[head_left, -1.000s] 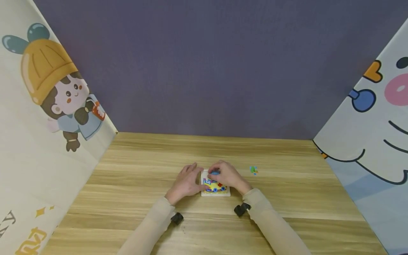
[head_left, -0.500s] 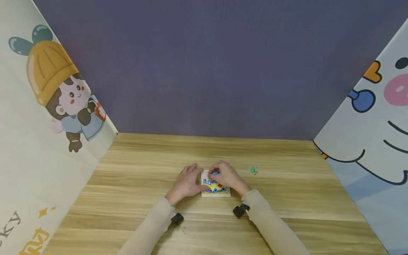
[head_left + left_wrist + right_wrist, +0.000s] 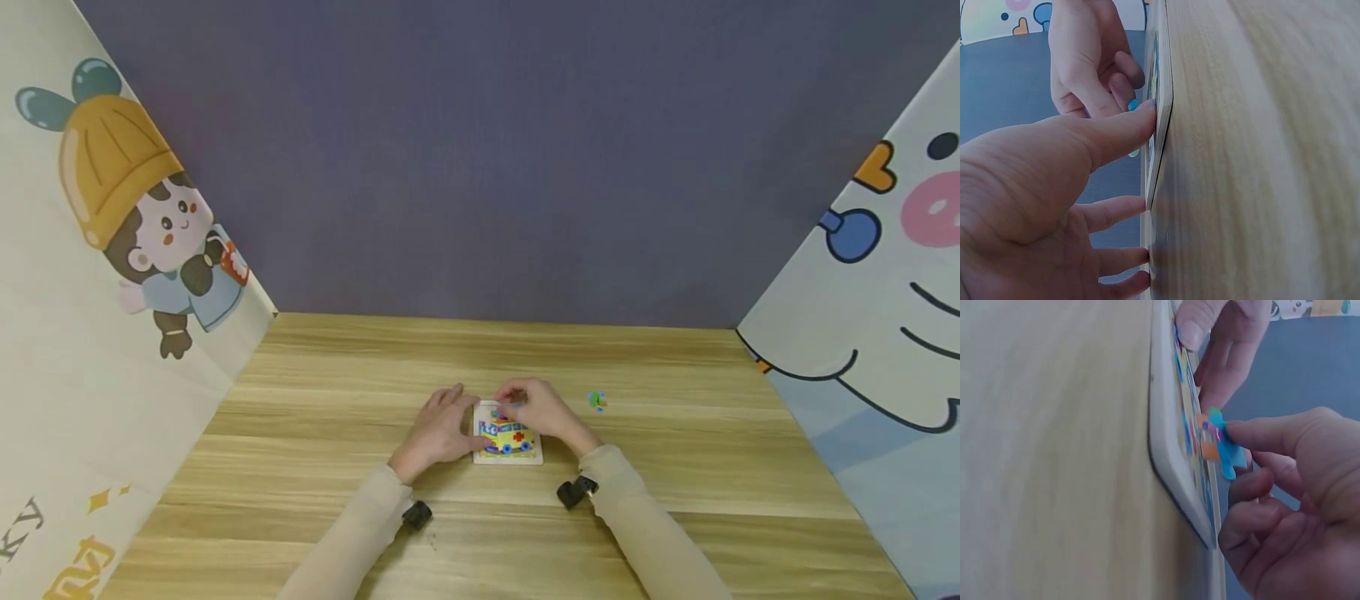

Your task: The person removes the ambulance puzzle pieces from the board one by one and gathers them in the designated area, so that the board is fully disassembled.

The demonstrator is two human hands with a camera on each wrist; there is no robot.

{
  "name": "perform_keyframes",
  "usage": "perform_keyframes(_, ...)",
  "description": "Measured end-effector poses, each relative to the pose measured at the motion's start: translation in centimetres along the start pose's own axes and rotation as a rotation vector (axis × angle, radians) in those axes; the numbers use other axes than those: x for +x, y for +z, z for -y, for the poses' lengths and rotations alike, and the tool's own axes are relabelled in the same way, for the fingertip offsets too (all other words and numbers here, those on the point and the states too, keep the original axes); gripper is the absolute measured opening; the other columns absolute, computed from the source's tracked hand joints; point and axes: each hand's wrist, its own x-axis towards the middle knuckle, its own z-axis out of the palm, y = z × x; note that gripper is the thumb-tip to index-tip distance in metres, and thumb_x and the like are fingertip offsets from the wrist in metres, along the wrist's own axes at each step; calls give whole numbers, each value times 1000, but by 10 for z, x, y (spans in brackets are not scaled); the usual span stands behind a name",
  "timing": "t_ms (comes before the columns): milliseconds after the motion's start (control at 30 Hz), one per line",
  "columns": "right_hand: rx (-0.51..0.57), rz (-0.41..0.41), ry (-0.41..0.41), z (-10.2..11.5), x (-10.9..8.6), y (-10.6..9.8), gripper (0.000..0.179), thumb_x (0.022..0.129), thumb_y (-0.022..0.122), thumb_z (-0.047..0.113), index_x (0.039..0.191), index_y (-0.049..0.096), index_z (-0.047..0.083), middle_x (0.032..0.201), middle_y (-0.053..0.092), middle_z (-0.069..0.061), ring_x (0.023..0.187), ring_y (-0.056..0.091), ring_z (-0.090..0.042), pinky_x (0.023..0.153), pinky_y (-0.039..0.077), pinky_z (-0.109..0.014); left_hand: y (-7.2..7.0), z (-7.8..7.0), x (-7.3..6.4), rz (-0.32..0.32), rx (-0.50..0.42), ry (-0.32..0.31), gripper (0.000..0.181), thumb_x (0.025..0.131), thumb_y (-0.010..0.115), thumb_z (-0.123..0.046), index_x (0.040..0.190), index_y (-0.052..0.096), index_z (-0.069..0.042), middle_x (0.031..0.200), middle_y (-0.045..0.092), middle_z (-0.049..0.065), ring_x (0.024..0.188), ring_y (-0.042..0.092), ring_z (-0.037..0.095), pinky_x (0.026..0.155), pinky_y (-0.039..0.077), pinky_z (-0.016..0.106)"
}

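Observation:
A small white-framed jigsaw board (image 3: 510, 460) lies on the table, with a yellow ambulance picture in it. My left hand (image 3: 441, 429) steadies it from the left: the thumb (image 3: 1129, 125) presses on the picture, and the other fingers are spread straight at the edge and the tabletop. Between thumb and fingers, my right hand (image 3: 546, 411) pinches a blue puzzle piece (image 3: 1230, 456) with orange and purple bits. That piece stands tilted close over the upper part of the board, and the hand partly covers it in the head view.
Another puzzle piece (image 3: 597, 401), green and blue, lies on the wooden table (image 3: 360, 375) to the right of the board. A dark wall (image 3: 495, 167) rises behind the table, with cartoon-printed panels at both sides.
My right hand has shifted slightly and turned the blue piece, so more of the ambulance picture shows beneath it. The left hand has stayed in place.

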Motion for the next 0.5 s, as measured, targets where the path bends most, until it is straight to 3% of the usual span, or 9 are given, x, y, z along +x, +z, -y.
perform_keyframes(267,121,6,65,-9,-2,-7,19,99,75,17,116,80,11,118,78,-6,105,71,-18,95,59,-40,0,-1,0,0,1,-8,76,88,85,-47,150,59,-10,170,36,26,156,33,48,127,29,67)
perform_keyframes(500,162,-10,166,-15,-2,-7,19,97,79,25,111,82,13,107,79,-1,98,71,-15,91,58,-35,0,-1,1,5,-6,-19,77,89,85,-46,151,58,-10,171,34,25,157,31,48,127,28,67)
